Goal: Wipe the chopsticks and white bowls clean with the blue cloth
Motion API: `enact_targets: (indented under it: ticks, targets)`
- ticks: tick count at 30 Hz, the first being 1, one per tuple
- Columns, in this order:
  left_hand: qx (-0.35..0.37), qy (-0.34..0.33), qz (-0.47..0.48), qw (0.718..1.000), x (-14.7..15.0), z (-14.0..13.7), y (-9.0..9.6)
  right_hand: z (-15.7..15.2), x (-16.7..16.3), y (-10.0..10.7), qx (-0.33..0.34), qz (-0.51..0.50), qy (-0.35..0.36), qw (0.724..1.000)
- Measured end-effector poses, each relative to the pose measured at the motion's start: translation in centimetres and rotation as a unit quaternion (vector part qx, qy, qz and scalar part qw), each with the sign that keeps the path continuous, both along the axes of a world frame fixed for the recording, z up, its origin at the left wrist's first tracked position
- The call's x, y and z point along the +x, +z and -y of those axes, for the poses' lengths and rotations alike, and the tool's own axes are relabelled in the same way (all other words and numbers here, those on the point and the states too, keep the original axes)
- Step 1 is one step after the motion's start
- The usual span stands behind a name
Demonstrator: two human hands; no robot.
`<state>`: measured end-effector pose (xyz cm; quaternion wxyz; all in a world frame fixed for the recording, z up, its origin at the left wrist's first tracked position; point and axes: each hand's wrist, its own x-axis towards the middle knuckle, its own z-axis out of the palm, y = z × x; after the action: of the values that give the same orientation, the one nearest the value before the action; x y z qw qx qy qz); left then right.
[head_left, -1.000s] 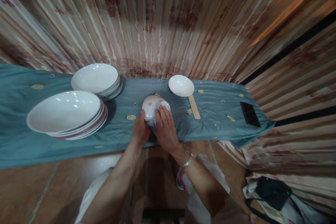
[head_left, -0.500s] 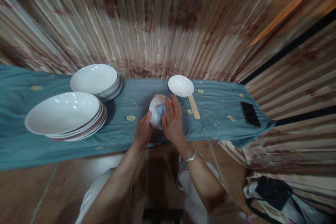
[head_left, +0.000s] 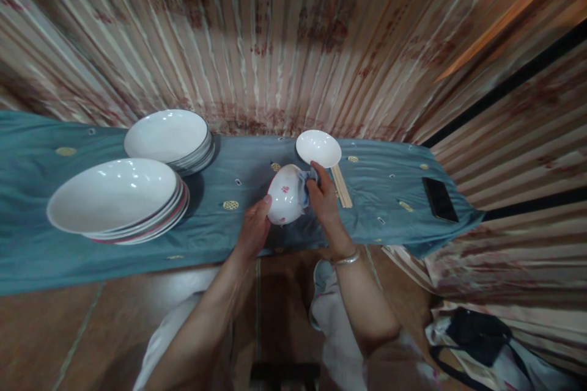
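A small white bowl (head_left: 285, 197) with red marks on its outside is tilted on its side above the cloth-covered table. My left hand (head_left: 254, 224) grips its left edge, thumb on the outer wall. In my right hand (head_left: 323, 197) is a crumpled light-blue cloth (head_left: 305, 188), pressed against the bowl's right side. Just beyond my right hand stands another white bowl (head_left: 318, 148), upright. A bundle of chopsticks (head_left: 342, 186) lies on the table beside it, to the right of my right hand.
Two stacks stand at the left: large white dishes (head_left: 114, 195) in front, further white dishes (head_left: 166, 135) behind. A black phone (head_left: 440, 200) lies at the right end of the teal tablecloth (head_left: 394, 223). Patterned curtains (head_left: 293, 43) hang behind, and a bag (head_left: 479, 336) rests at lower right.
The bowl has turned so its red-marked outside faces me. My right hand has moved right with the cloth, from across the bowl to its right side.
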<state>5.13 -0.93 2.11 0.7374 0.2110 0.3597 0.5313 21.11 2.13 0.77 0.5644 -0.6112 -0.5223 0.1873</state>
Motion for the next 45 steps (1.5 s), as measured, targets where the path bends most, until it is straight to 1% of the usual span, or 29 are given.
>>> enact_targets:
  ticks: [2, 4, 7, 11, 14, 17, 22, 26, 32, 37, 41, 45]
  targets:
    - [-0.003, -0.003, 0.013, 1.000, 0.0, 0.0, 0.0, -0.4, 0.8, -0.4, -0.033, -0.075, -0.005, 0.997]
    - [-0.006, -0.004, 0.020, 1.000, -0.1, -0.1, 0.0, -0.6, 1.2, -0.9, -0.065, -0.151, -0.009, 0.986]
    - [-0.001, 0.001, 0.022, 1.000, -0.2, -0.1, 0.0, -0.8, 1.3, -1.7, -0.082, -0.232, -0.019, 0.969]
    - [-0.001, 0.009, 0.030, 0.999, -0.2, -0.3, -0.1, -0.7, 0.9, -2.4, -0.091, -0.288, -0.020, 0.953]
    - [-0.013, 0.017, 0.036, 0.999, -0.2, -0.4, -0.2, -0.6, 0.6, -2.9, -0.087, -0.307, -0.013, 0.948]
    - [-0.017, 0.023, 0.035, 0.999, -0.2, -0.5, -0.3, -0.6, 0.3, -3.4, -0.073, -0.316, -0.024, 0.946]
    - [-0.004, 0.026, 0.031, 0.999, -0.3, -0.6, -0.8, -0.5, -0.4, -4.2, -0.058, -0.299, -0.025, 0.952]
    - [-0.019, 0.044, 0.040, 0.998, -0.3, -0.7, -0.7, -0.2, -0.7, -4.7, -0.060, -0.268, -0.015, 0.961]
    - [-0.061, 0.080, 0.057, 0.993, -0.2, -0.9, -0.1, 0.3, -1.6, -5.5, -0.070, -0.228, -0.016, 0.971]
    - [-0.105, 0.104, 0.063, 0.987, -0.3, -1.2, -0.4, 0.5, -2.0, -6.0, -0.080, -0.152, -0.034, 0.985]
    - [-0.139, 0.113, 0.076, 0.981, -0.3, -1.4, -0.5, 0.6, -2.0, -6.1, -0.096, -0.097, -0.026, 0.990]
    - [-0.161, 0.121, 0.095, 0.975, -0.4, -1.6, -0.7, 0.9, -2.5, -6.3, -0.086, -0.051, -0.027, 0.995]
